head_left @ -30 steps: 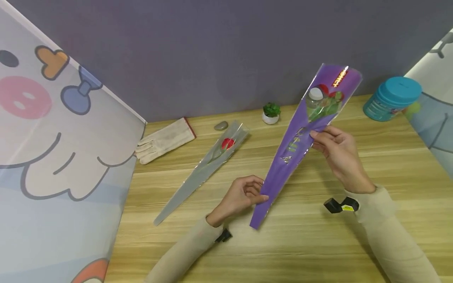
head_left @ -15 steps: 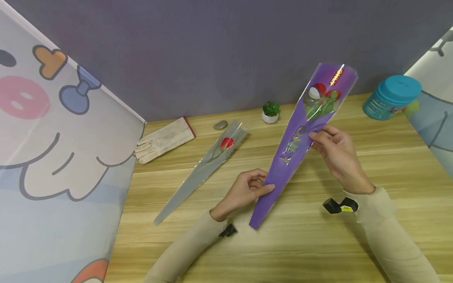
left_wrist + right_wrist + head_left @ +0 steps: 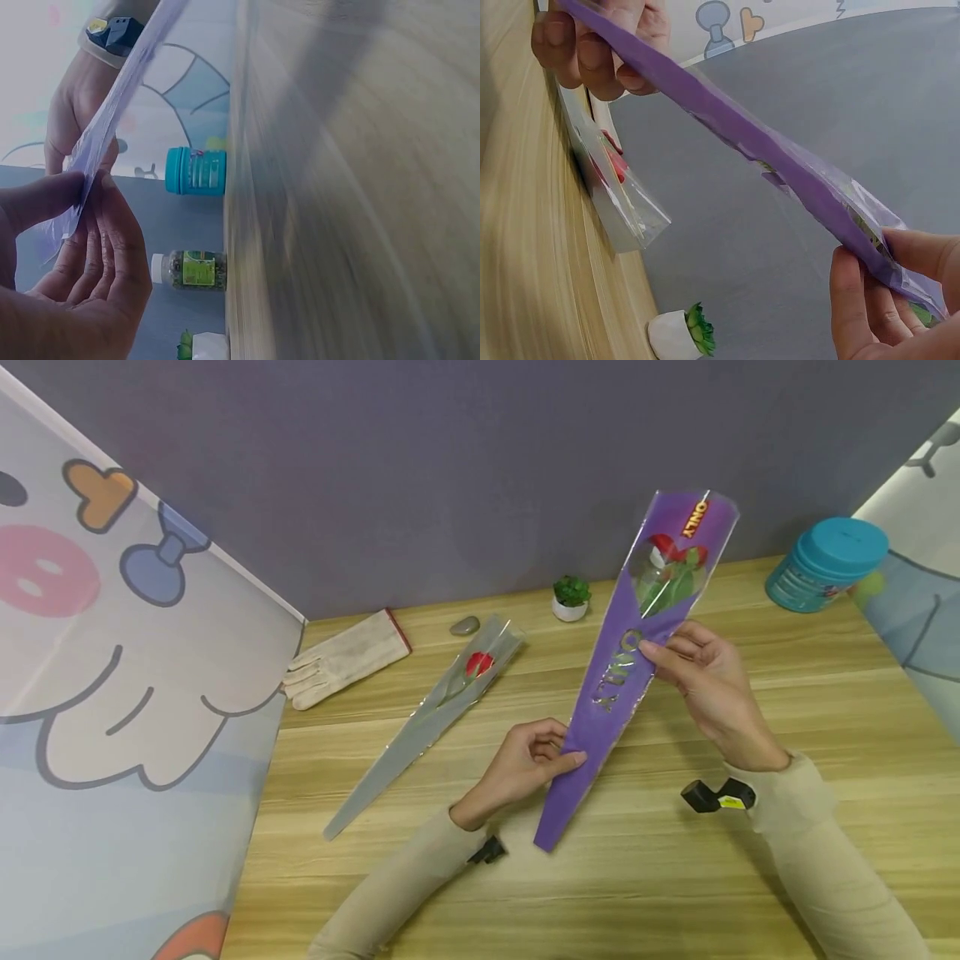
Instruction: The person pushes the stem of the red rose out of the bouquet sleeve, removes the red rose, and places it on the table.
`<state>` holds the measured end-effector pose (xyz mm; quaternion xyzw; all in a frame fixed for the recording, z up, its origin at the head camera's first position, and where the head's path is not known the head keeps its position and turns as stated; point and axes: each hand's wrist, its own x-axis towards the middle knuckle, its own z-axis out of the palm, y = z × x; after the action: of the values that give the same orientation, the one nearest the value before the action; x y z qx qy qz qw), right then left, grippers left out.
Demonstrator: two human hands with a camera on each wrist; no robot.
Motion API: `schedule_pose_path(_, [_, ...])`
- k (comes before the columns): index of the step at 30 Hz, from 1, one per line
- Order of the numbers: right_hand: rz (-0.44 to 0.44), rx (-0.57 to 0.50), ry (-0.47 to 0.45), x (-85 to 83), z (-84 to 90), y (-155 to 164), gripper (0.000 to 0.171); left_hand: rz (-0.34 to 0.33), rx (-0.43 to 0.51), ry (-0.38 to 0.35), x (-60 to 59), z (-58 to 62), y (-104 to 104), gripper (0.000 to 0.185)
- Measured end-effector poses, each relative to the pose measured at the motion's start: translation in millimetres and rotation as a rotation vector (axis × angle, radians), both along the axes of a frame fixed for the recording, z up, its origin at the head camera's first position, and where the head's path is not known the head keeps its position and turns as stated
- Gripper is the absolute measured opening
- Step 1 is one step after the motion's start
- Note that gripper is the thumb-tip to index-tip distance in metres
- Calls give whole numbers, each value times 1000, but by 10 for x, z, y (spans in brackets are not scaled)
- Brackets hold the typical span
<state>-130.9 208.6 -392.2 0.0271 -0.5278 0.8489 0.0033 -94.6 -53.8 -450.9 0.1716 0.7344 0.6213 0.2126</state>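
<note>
A long purple cone sleeve (image 3: 615, 685) printed "ONLY" holds a red rose behind a clear window near its wide top. It tilts up above the wooden table (image 3: 675, 877), tip down. My left hand (image 3: 525, 768) pinches its lower part between thumb and fingers; in the left wrist view the left hand (image 3: 82, 255) holds the sleeve's edge (image 3: 105, 135). My right hand (image 3: 705, 681) pinches the sleeve's middle, just under the window. The right wrist view shows the sleeve (image 3: 780, 161) edge-on, with the right hand (image 3: 889, 300) at one end.
A second rose in a grey sleeve (image 3: 435, 714) lies on the table to the left. A white glove (image 3: 345, 658), a small stone (image 3: 464, 626) and a tiny potted plant (image 3: 570, 598) sit near the wall. A teal jar (image 3: 825, 564) stands far right. Cartoon-printed panels (image 3: 112, 693) flank the table.
The purple sleeve has turned so its "ONLY" print faces me and stands a bit more upright. My left hand slid up the sleeve; the right hand shifted slightly left.
</note>
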Motion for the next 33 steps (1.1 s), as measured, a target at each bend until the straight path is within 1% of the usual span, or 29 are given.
schedule_pose_path(5, [-32, 6, -17, 11, 10, 0, 25, 21, 6, -12, 3, -5, 12, 18])
schedule_pose_path(11, [-66, 70, -4, 0, -22, 2, 27, 26, 44, -16, 10, -21, 22, 18])
schedule_pose_path(14, [-62, 86, 9, -6, -40, 3, 28, 29, 56, -11, 14, -22, 32, 18])
schedule_pose_path(20, [-38, 116, 31, 9, -21, 1, 35, 69, 58, 3, 21, -26, 57, 17])
schedule_pose_path(23, [-30, 151, 29, 22, -5, -6, 38, 76, 56, 0, 23, -30, 65, 17])
schedule_pose_path(27, [-39, 180, 14, 30, 4, -23, 40, 83, 56, -6, 18, -47, 72, 17])
schedule_pose_path(33, [-43, 193, 9, 17, -15, -38, 45, 136, 40, -30, 16, -55, 66, 18])
